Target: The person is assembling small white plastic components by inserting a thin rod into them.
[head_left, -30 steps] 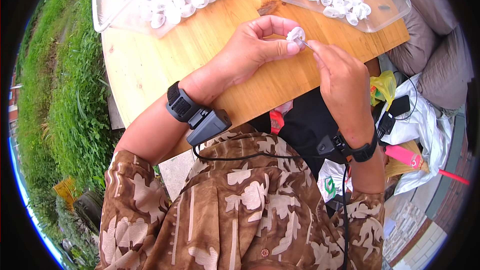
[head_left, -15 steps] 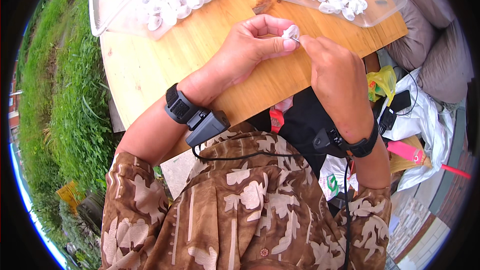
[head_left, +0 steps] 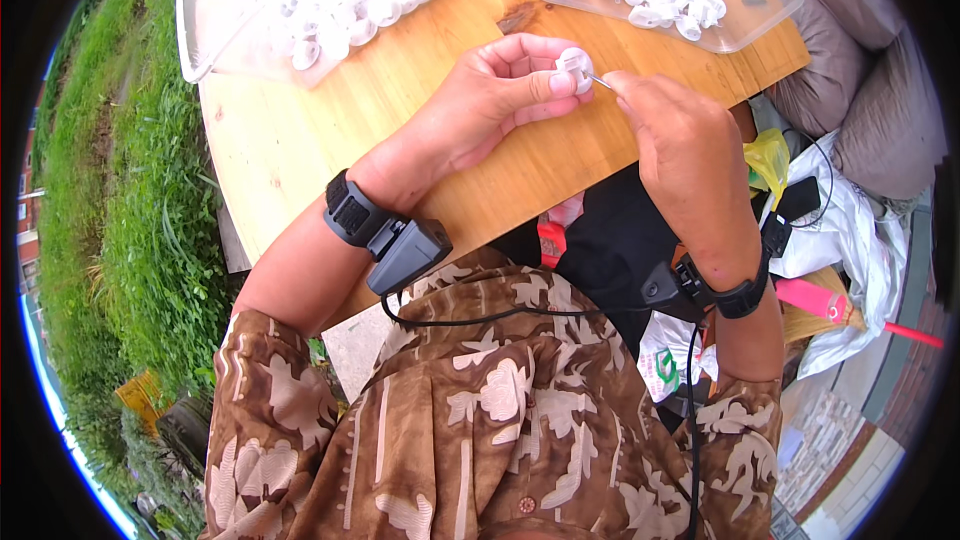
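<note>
Over the wooden table, my left hand (head_left: 510,90) pinches a small round white plastic part (head_left: 574,64) between thumb and fingers. My right hand (head_left: 672,120) is closed on a thin metal tool (head_left: 600,81), and the tool's tip meets the right side of the white part. The tool's handle is hidden inside my right fingers, so its exact kind does not show. Beyond my hands, a clear plastic tray (head_left: 205,35) at the far left bears many similar white parts. A smaller clear tray (head_left: 765,25) at the far right has a cluster of them and a few dark slim pieces.
The wooden table (head_left: 300,150) has a rounded left edge, with green grass (head_left: 150,140) beyond. Right of it lie grey cushions (head_left: 860,90), a yellow bag (head_left: 768,160), a white sack (head_left: 825,240) and a pink-handled broom (head_left: 815,300). A black cable (head_left: 500,315) runs between my wrist devices.
My right hand has drawn slightly right and down, so more of the metal tool shows. My left hand has shifted a little left, turning the white part.
</note>
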A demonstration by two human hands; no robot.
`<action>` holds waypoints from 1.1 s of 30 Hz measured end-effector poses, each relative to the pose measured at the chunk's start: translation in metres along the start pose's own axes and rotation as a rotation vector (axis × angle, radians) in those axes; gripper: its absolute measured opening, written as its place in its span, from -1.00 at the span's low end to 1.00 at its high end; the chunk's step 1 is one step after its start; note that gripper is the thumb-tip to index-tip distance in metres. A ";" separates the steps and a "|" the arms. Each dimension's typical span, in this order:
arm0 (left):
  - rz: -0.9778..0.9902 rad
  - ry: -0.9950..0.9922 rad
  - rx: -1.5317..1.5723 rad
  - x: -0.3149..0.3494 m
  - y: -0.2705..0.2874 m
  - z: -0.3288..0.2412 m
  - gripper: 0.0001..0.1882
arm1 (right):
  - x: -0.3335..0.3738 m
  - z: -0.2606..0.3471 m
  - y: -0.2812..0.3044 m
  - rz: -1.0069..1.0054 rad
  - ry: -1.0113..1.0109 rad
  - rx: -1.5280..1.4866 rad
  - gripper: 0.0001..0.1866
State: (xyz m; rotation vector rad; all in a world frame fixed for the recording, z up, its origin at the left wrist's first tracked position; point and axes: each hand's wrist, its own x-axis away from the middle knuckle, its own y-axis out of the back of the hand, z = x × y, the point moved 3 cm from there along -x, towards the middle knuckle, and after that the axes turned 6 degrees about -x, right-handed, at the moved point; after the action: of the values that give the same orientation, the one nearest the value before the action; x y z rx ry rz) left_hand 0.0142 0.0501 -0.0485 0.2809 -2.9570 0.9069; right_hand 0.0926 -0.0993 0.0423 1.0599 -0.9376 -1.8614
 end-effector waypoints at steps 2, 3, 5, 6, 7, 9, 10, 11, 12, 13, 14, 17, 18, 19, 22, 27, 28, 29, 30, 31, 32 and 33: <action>-0.001 -0.007 -0.007 0.000 0.000 0.001 -0.67 | 0.000 0.001 -0.001 0.012 0.001 0.014 -0.76; -0.002 -0.014 -0.012 -0.001 0.001 0.001 -0.66 | 0.000 0.000 -0.002 0.025 0.000 0.028 -0.76; -0.006 -0.018 -0.024 -0.001 -0.001 0.001 -0.66 | 0.000 0.001 -0.002 0.034 -0.004 0.050 -0.76; -0.013 -0.023 -0.035 0.000 -0.001 0.001 -0.66 | 0.000 0.001 -0.002 0.044 -0.008 0.070 -0.76; -0.013 -0.023 -0.036 0.000 -0.002 0.001 -0.66 | 0.000 0.001 -0.003 0.044 -0.008 0.069 -0.76; -0.016 -0.038 -0.044 0.000 -0.002 0.001 -0.66 | 0.000 0.001 -0.004 0.057 -0.015 0.081 -0.77; -0.017 -0.038 -0.045 0.001 -0.003 0.000 -0.66 | 0.001 0.001 -0.005 0.057 -0.015 0.080 -0.77; -0.023 -0.039 -0.056 0.001 -0.004 0.000 -0.66 | 0.001 0.001 -0.006 0.059 -0.015 0.093 -0.77; -0.029 -0.040 -0.067 0.001 -0.004 -0.001 -0.66 | 0.001 0.000 -0.006 0.062 -0.016 0.107 -0.76; -0.028 -0.038 -0.067 0.001 -0.005 -0.001 -0.66 | 0.001 0.001 -0.006 0.062 -0.018 0.107 -0.76; -0.040 -0.033 -0.063 0.001 -0.005 -0.001 -0.67 | 0.001 0.002 -0.007 0.067 -0.023 0.128 -0.78; -0.070 -0.040 -0.094 0.001 -0.004 0.000 -0.68 | -0.001 0.006 -0.009 0.089 -0.036 0.170 -0.81; -0.087 -0.054 -0.128 0.001 -0.003 0.000 -0.69 | -0.002 0.007 -0.010 0.106 -0.043 0.191 -0.83; -0.086 -0.053 -0.128 0.001 -0.003 0.000 -0.69 | -0.003 0.008 -0.010 0.105 -0.044 0.191 -0.83; -0.091 -0.072 -0.151 0.002 -0.004 -0.001 -0.69 | -0.003 0.009 -0.009 0.127 -0.034 0.220 -0.87; -0.094 -0.038 -0.182 0.002 -0.003 0.000 -0.68 | 0.000 0.006 -0.006 0.099 0.033 0.222 -0.85; -0.095 -0.039 -0.181 0.001 -0.003 -0.001 -0.68 | 0.000 0.006 -0.005 0.099 0.035 0.222 -0.85; -0.088 -0.038 -0.170 0.002 -0.004 -0.001 -0.68 | 0.000 0.007 -0.005 0.086 0.053 0.251 -0.85; -0.082 -0.037 -0.159 0.002 -0.004 -0.001 -0.68 | 0.000 0.008 -0.004 0.073 0.071 0.280 -0.84; -0.081 -0.037 -0.159 0.002 -0.004 -0.001 -0.68 | 0.001 0.007 -0.005 0.074 0.070 0.280 -0.84; -0.078 -0.038 -0.150 0.002 -0.004 -0.001 -0.68 | 0.000 0.006 -0.006 0.063 0.093 0.297 -0.83; -0.074 -0.040 -0.142 0.001 -0.004 -0.001 -0.68 | 0.000 0.006 -0.006 0.052 0.115 0.313 -0.83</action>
State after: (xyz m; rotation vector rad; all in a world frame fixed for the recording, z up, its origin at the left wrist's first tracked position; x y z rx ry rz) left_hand 0.0137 0.0475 -0.0455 0.4036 -3.0057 0.6878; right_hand 0.0856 -0.0952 0.0392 1.3003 -1.2015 -1.6256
